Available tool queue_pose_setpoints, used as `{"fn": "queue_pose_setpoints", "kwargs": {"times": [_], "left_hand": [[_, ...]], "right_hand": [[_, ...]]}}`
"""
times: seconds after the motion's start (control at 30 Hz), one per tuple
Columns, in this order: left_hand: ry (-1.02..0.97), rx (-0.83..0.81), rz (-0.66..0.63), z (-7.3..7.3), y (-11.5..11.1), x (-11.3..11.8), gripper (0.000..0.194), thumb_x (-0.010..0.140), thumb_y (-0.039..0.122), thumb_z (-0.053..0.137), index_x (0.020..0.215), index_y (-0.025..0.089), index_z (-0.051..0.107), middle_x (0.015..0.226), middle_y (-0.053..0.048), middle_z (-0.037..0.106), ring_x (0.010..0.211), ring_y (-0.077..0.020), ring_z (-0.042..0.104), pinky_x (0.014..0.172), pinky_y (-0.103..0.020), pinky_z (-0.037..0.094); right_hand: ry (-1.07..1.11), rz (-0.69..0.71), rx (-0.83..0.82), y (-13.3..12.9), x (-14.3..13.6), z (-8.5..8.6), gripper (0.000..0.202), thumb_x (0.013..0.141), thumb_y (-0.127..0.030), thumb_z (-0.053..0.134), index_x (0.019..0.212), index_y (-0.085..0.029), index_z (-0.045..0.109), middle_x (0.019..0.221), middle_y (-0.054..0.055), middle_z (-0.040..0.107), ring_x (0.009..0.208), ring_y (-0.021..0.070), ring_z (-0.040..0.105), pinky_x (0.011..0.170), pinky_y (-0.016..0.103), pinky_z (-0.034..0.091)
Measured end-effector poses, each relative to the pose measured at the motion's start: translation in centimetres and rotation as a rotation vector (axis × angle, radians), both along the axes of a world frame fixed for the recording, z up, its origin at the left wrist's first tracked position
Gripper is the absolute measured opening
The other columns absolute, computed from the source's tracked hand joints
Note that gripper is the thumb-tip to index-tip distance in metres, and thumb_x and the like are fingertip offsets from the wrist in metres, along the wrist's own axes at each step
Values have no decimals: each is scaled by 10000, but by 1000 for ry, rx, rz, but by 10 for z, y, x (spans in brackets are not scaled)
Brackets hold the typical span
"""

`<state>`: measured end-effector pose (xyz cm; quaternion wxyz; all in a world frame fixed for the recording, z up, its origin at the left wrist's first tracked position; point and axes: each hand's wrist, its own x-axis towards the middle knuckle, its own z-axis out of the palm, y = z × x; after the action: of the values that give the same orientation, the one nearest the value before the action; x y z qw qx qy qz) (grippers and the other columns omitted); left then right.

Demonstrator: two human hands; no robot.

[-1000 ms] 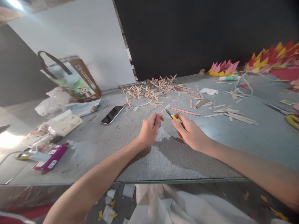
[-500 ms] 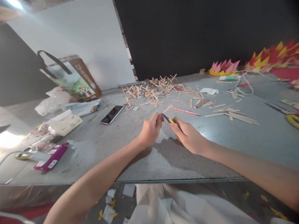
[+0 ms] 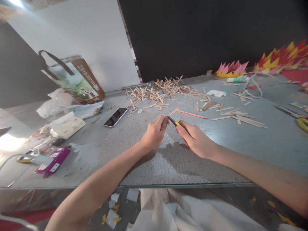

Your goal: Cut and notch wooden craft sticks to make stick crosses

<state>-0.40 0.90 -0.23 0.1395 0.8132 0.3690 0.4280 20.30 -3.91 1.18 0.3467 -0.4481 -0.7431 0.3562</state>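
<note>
My left hand (image 3: 156,131) is closed in a pinch above the grey table. A thin wooden craft stick (image 3: 173,112) juts out past its fingertips, and most of the grip is hidden by the fingers. My right hand (image 3: 196,138) is wrapped around a tool (image 3: 172,120) with a dark, narrow working end and yellow on its handle; its exact kind is unclear. The tool's tip meets the left fingertips, at the near end of the stick. Just beyond the hands lies a red patterned pencil (image 3: 192,114).
A heap of craft sticks (image 3: 154,94) lies at the back, more loose sticks (image 3: 247,119) to the right. On the left are a phone (image 3: 115,117), a carry bag (image 3: 79,80) and a purple packet (image 3: 53,163). Scissors (image 3: 302,123) and folded paper petals (image 3: 232,69) sit right.
The view has shifted very slightly. Both hands, the tool and the stick keep nearly the same pose.
</note>
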Motion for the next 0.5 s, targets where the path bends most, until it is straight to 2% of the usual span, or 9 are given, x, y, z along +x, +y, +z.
{"fn": "queue_pose_setpoints", "kwargs": {"times": [0.23, 0.37, 0.5], "left_hand": [[133, 171, -27, -1, 7, -6, 219, 1127, 230, 405, 961, 201, 546, 874, -22, 635, 768, -128, 578, 742, -256, 477], [310, 312, -34, -6, 15, -9, 282, 1130, 199, 353, 895, 211, 508, 810, -21, 574, 788, -175, 548, 747, -297, 486], [524, 347, -39, -9, 19, -10, 321, 1109, 138, 324, 861, 210, 515, 799, -43, 563, 804, -211, 536, 741, -331, 490]], "right_hand": [[-37, -4, -24, 1, -1, -3, 471, 1122, -616, 304, 858, -248, 432, 548, -69, 449, 503, 145, 458, 560, 314, 311], [-62, -15, -32, 2, -1, -5, 485, 1120, -617, 292, 835, -246, 422, 561, -52, 470, 510, 147, 466, 559, 307, 318], [-49, -19, -160, 7, -2, -4, 489, 1115, -622, 282, 823, -248, 400, 521, -65, 434, 433, 128, 440, 498, 284, 310]]}}
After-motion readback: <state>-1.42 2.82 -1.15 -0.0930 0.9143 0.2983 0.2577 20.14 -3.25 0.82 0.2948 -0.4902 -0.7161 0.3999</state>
